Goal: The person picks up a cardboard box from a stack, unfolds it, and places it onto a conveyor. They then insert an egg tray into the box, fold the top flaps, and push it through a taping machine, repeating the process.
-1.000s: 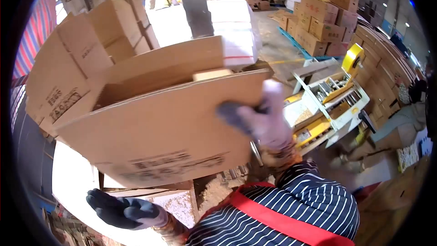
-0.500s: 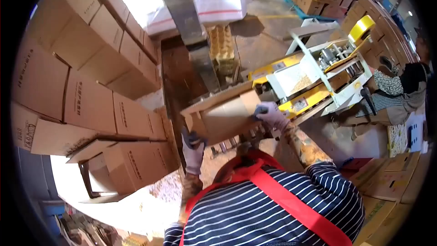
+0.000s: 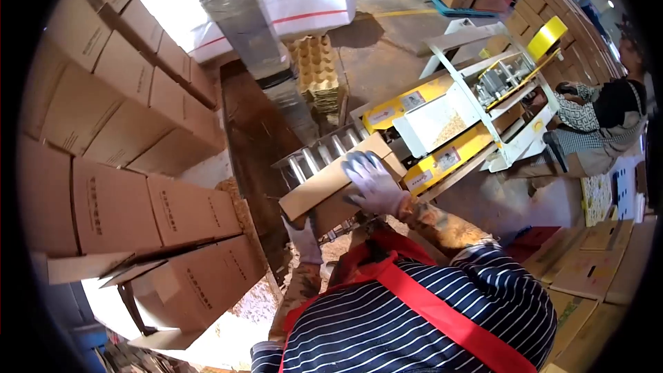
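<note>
A cardboard box [image 3: 324, 185] rests at the near end of the roller conveyor [image 3: 319, 155], its long top flap folded down. My right hand [image 3: 375, 183], in a light glove with dark fingertips, lies flat on the box's top near the right end, fingers spread. Lower down, my left hand [image 3: 304, 240], also gloved, is at the near left corner of the box with thumb and fingers apart; part of its fingers is hidden by the box's edge. Just beyond the box's right end stands a yellow and white carton-sealing machine [image 3: 442, 124] with a yellow tape roll [image 3: 547, 38].
Stacked cartons [image 3: 117, 200] fill the left, with an open carton [image 3: 190, 287] on the bench. Egg trays [image 3: 316, 65] are piled beside a wrapped post [image 3: 238, 14]. A co-worker [image 3: 601, 124] is beyond the machine at right. More cartons [image 3: 580, 255] stand at lower right.
The box's upper flap has folded over and its open inside no longer shows. My right hand has gone from the box's right edge onto its top. My left hand has opened and moved slightly right.
</note>
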Motion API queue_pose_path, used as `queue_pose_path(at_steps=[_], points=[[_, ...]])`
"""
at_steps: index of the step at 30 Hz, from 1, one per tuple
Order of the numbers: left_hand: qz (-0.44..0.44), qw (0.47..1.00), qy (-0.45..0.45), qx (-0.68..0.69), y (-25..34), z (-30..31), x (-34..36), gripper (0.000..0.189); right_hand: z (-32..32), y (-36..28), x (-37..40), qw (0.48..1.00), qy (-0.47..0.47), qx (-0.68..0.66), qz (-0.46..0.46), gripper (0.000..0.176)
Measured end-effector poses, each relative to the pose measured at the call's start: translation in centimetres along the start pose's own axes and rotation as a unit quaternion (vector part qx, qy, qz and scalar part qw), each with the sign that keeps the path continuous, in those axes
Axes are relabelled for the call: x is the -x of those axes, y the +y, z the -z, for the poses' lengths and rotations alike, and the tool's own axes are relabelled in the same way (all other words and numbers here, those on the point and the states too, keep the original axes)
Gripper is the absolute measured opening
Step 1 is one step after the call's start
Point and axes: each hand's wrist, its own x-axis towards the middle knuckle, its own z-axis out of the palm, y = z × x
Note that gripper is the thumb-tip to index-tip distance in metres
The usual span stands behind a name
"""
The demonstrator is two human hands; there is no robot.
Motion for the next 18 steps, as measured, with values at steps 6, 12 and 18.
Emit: queue_pose_path(at_steps=[6,12,18], points=[[0.003,0.994,-0.104,-0.012,0.0,-9.1,-2.3,0.084,0.0,3.5,-0.5,0.962,-0.032,0.166,-0.216,0.081],[0.127,0.958,-0.203,0.155,2.7,2.3,2.8,0.050,7.2,-15.6,-5.8,0.960,0.050,-0.233,0.146,0.090],[-0.089,0.983,0.087,0.139,8.5,18.7,12.6,0.056,4.3,-38.1,-8.1,0.840,0.140,-0.303,0.427,0.054]])
